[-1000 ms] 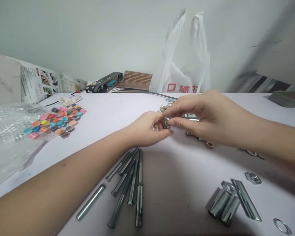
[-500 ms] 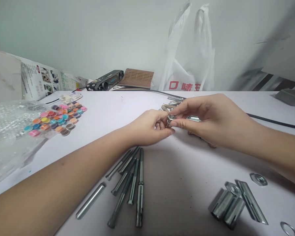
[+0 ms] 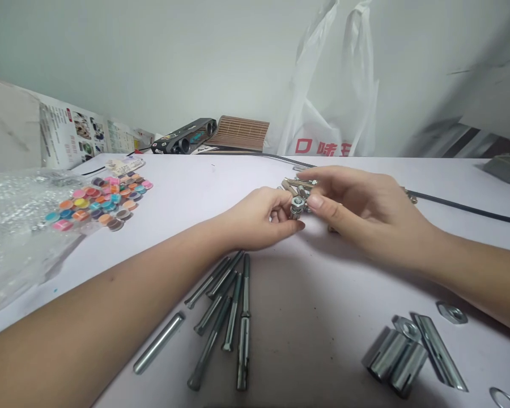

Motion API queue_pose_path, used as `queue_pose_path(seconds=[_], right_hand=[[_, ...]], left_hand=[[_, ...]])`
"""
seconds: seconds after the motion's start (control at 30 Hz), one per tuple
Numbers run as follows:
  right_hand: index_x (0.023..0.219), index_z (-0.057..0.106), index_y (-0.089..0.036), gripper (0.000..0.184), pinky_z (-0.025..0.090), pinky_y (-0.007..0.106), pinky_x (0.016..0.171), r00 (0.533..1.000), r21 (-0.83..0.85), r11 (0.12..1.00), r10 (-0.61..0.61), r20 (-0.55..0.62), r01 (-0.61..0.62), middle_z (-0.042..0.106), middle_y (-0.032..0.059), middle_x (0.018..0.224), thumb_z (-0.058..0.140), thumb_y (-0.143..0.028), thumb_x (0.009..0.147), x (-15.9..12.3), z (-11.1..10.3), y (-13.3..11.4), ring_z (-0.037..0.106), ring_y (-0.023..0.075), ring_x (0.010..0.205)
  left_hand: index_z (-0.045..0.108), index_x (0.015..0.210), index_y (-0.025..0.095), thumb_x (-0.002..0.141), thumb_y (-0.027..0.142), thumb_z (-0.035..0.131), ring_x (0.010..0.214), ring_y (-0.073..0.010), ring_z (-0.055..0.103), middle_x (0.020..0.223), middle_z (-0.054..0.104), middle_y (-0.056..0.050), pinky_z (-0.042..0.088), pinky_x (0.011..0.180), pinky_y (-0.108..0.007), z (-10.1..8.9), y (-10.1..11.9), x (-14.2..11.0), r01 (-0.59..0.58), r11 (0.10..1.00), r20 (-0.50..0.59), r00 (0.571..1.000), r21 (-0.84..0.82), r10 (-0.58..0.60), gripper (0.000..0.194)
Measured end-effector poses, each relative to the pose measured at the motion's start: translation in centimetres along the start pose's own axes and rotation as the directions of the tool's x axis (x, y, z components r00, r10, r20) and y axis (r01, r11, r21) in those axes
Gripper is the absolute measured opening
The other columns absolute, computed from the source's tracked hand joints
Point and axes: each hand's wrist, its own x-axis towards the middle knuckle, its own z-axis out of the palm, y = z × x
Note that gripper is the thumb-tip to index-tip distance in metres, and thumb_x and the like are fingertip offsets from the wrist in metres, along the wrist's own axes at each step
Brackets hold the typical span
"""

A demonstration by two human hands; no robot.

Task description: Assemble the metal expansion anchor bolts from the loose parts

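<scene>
My left hand (image 3: 261, 220) is closed around the end of a bolt, whose hex nut (image 3: 297, 203) shows at the fingertips. My right hand (image 3: 359, 211) pinches that nut between thumb and forefinger, fingers curled. Just behind both hands lies a small heap of metal anchor bolts (image 3: 295, 183) on the white table (image 3: 195, 192). Most of the held bolt is hidden inside my left fist.
Several long bolts and sleeves (image 3: 225, 306) lie near my left forearm. Steel sleeves (image 3: 393, 360), a nut (image 3: 451, 312) and a washer (image 3: 504, 398) sit front right. Coloured round caps (image 3: 100, 201) and bubble wrap (image 3: 12, 226) are left; a white plastic bag (image 3: 331, 113) and black cable (image 3: 471, 207) behind.
My right hand has shifted its grip on the nut, the fingers curling further round it. Both hands stay together over the same spot; the view has tilted slightly.
</scene>
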Motion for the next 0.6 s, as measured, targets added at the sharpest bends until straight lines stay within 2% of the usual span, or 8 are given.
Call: queue_pose_path(seconds=[0.03, 0.1, 0.2, 0.27, 0.33, 0.43, 0.5, 0.6], right_hand=[[0.112, 0.068, -0.022, 0.029, 0.045, 0.027, 0.065, 0.998, 0.024, 0.999, -0.037, 0.048, 0.036, 0.068, 0.0029, 0.091, 0.063, -0.039, 0.089, 0.02, -0.09, -0.02, 0.06, 0.0138, 0.077], [0.077, 0.07, -0.018, 0.032, 0.041, 0.028, 0.061, 0.997, 0.089, 0.995, -0.059, 0.043, 0.055, 0.061, 0.0035, 0.069, 0.055, -0.041, 0.094, 0.04, -0.38, -0.03, 0.055, 0.0133, 0.067], [0.04, 0.038, -0.016, 0.064, 0.03, 0.03, 0.051, 0.989, 0.198, 0.979, 0.07, -0.133, -0.043, 0.032, 0.0018, 0.042, 0.052, -0.047, 0.095, -0.05, -0.77, 0.08, 0.035, 0.0108, 0.048], [0.044, 0.043, -0.016, 0.062, 0.028, 0.029, 0.05, 0.988, 0.177, 0.981, 0.098, -0.118, -0.076, 0.036, 0.0019, 0.045, 0.05, -0.05, 0.095, -0.08, -0.78, 0.18, 0.034, 0.0104, 0.048], [0.071, 0.066, -0.018, 0.045, 0.037, 0.028, 0.056, 0.999, 0.105, 0.994, 0.037, -0.032, -0.034, 0.056, 0.0031, 0.063, 0.048, -0.05, 0.096, -0.03, -0.57, 0.25, 0.049, 0.0119, 0.06], [0.104, 0.071, -0.021, 0.04, 0.045, 0.029, 0.074, 0.994, 0.052, 0.997, -0.064, 0.089, 0.059, 0.066, 0.005, 0.09, 0.044, -0.05, 0.098, 0.01, -0.26, 0.37, 0.06, 0.0152, 0.083], [0.085, 0.074, -0.019, 0.046, 0.042, 0.03, 0.068, 0.997, 0.094, 0.995, -0.045, 0.068, 0.038, 0.064, 0.0063, 0.083, 0.043, -0.05, 0.099, -0.1, -0.28, 0.54, 0.056, 0.0151, 0.075], [0.048, 0.057, -0.018, 0.059, 0.033, 0.031, 0.06, 0.988, 0.232, 0.972, 0.077, -0.133, -0.044, 0.045, 0.0048, 0.054, 0.048, -0.05, 0.097, -0.31, -0.51, 0.84, 0.045, 0.0141, 0.061]], left_hand=[[0.054, 0.08, 0.014, 0.082, 0.03, 0.058, 0.061, -0.0048, 0.044, 0.067, 0.049, 0.004, 0.032, 0.057, -0.02, -0.01, 0.04, -0.01, -0.003, 1.0, 0.005, 1.0, 0.007, 0.003, 0.017], [0.055, 0.081, 0.013, 0.081, 0.033, 0.06, 0.06, -0.0052, 0.044, 0.067, 0.05, 0.004, 0.032, 0.057, -0.02, -0.04, 0.04, -0.04, 0.019, 0.999, 0.008, 1.0, 0.03, -0.019, 0.02], [0.058, 0.083, 0.013, 0.08, 0.037, 0.062, 0.061, -0.0059, 0.045, 0.069, 0.052, 0.003, 0.034, 0.057, -0.02, -0.08, -0.09, -0.04, 0.071, 0.996, 0.001, 0.997, 0.05, -0.071, 0.024], [0.058, 0.083, 0.014, 0.081, 0.038, 0.061, 0.062, -0.0063, 0.046, 0.07, 0.053, 0.002, 0.035, 0.058, -0.021, -0.09, -0.15, -0.02, 0.086, 0.995, -0.002, 0.996, 0.055, -0.086, 0.025], [0.055, 0.08, 0.014, 0.082, 0.038, 0.06, 0.062, -0.0061, 0.045, 0.069, 0.051, 0.002, 0.035, 0.058, -0.021, -0.1, -0.11, -0.01, 0.074, 0.996, 0.007, 0.997, 0.049, -0.074, 0.025], [0.051, 0.077, 0.014, 0.083, 0.038, 0.059, 0.059, -0.0052, 0.043, 0.066, 0.048, 0.004, 0.033, 0.056, -0.02, -0.11, 0.13, -0.04, 0.084, 0.995, 0.006, 0.996, 0.05, -0.084, 0.025], [0.052, 0.079, 0.015, 0.082, 0.039, 0.059, 0.057, -0.0047, 0.042, 0.065, 0.047, 0.004, 0.033, 0.054, -0.02, -0.12, 0.29, -0.06, 0.114, 0.992, 0.003, 0.993, 0.054, -0.114, 0.025], [0.056, 0.082, 0.015, 0.082, 0.039, 0.06, 0.058, -0.0048, 0.044, 0.065, 0.049, 0.004, 0.034, 0.053, -0.019, -0.13, 0.37, -0.03, 0.155, 0.987, 0.008, 0.988, 0.031, -0.156, 0.025]])
